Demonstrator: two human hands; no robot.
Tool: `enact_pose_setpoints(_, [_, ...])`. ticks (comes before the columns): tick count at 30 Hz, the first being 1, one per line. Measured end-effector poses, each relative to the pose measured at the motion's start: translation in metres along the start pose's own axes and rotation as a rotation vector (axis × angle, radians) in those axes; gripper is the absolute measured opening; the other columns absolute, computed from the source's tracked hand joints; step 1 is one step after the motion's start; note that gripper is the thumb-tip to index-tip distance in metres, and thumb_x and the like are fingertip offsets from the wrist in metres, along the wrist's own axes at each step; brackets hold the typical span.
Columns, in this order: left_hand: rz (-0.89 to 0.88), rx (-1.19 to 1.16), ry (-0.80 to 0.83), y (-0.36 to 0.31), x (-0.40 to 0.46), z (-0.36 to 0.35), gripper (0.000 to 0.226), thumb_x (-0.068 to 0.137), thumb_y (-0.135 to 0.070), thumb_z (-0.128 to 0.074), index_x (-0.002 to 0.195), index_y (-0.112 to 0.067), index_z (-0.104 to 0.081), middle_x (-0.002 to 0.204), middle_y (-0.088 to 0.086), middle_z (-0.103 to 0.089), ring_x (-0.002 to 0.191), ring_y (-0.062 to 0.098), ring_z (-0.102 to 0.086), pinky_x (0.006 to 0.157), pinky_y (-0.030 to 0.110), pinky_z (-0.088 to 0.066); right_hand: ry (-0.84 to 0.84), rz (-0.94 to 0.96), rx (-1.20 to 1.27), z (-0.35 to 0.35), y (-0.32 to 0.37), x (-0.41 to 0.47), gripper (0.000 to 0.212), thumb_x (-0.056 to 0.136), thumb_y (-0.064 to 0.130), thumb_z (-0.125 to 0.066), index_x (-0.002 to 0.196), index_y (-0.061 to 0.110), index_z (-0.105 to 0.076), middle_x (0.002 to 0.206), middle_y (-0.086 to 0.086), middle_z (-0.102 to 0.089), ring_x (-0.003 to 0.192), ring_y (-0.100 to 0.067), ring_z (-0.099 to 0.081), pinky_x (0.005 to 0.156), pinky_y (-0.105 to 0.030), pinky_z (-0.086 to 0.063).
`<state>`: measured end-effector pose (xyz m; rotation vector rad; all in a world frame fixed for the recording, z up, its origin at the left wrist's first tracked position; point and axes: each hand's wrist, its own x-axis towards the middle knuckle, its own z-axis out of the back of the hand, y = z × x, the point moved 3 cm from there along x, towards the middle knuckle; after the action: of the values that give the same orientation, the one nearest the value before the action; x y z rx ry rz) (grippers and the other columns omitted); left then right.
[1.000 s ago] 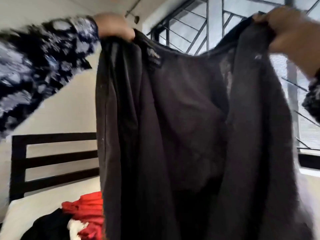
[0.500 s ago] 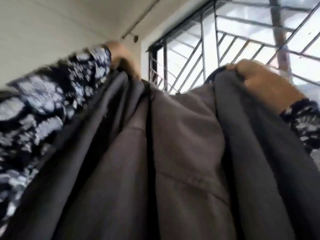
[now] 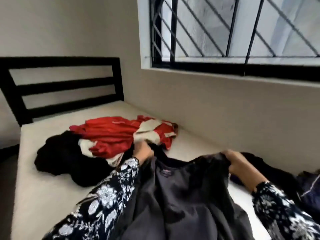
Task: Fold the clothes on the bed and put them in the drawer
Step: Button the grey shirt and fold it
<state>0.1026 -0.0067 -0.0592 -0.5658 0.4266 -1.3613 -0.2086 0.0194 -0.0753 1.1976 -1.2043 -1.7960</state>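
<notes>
A dark grey shirt (image 3: 187,196) lies spread on the white mattress (image 3: 39,187) in front of me, its neck label facing up. My left hand (image 3: 144,152) grips its left shoulder and my right hand (image 3: 237,161) grips its right shoulder, both low over the bed. A red and white garment (image 3: 121,134) lies crumpled beyond my left hand. Beside it, to the left, sits a black garment (image 3: 65,156). No drawer is in view.
The black slatted headboard (image 3: 62,87) stands at the far end of the bed. A beige wall with a barred window (image 3: 233,32) runs along the bed's right side. More dark clothing (image 3: 310,187) lies at the right edge.
The shirt was held up high in front of the window; both hands have brought it down onto the mattress. My view has dropped from the window to the bed.
</notes>
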Motion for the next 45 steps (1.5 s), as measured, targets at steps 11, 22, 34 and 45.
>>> enact_pose_setpoints(11, [-0.384,-0.018,0.137,-0.015,-0.017,-0.144,0.062,0.091,-0.004,-0.043,0.15,-0.014,-0.024,0.134,0.019,-0.048,0.124,0.035,-0.047,0.105,0.043,-0.036,-0.14,0.624,-0.658,-0.116,-0.055,-0.003,0.02,0.091,0.022,-0.048,0.087,0.011,-0.063,0.088,-0.015,-0.068,0.087,-0.037,-0.063,0.07,-0.039,-0.045])
enact_pose_setpoints(22, [-0.266,-0.51,-0.202,0.056,-0.066,-0.184,0.037,0.092,0.0,-0.054,0.129,-0.003,-0.05,0.116,0.007,-0.061,0.103,0.013,-0.06,0.09,0.017,-0.047,-0.2,0.676,-0.262,-0.138,-0.156,-0.016,0.018,0.096,0.013,-0.054,0.113,0.007,-0.057,0.087,-0.004,-0.07,0.075,-0.012,-0.065,0.066,-0.025,-0.048])
enact_pose_setpoints(34, [-0.259,0.165,-0.3,0.056,-0.068,-0.194,0.036,0.086,-0.029,-0.06,0.114,-0.007,-0.066,0.12,0.007,-0.063,0.118,0.027,-0.052,0.104,0.042,-0.036,-0.201,0.595,-0.091,-0.132,-0.165,-0.021,0.011,0.089,0.007,-0.063,0.093,0.015,-0.058,0.078,0.011,-0.066,0.072,-0.005,-0.064,0.068,-0.016,-0.048])
enact_pose_setpoints(45, [-0.138,-0.19,-0.226,0.035,-0.07,-0.148,0.007,0.088,-0.02,-0.059,0.095,-0.02,-0.062,0.094,-0.006,-0.064,0.09,0.02,-0.058,0.077,0.042,-0.05,0.019,0.108,0.476,-0.12,-0.158,-0.029,0.01,0.087,0.011,-0.067,0.093,0.003,-0.069,0.089,-0.012,-0.074,0.088,-0.024,-0.07,0.087,-0.037,-0.053])
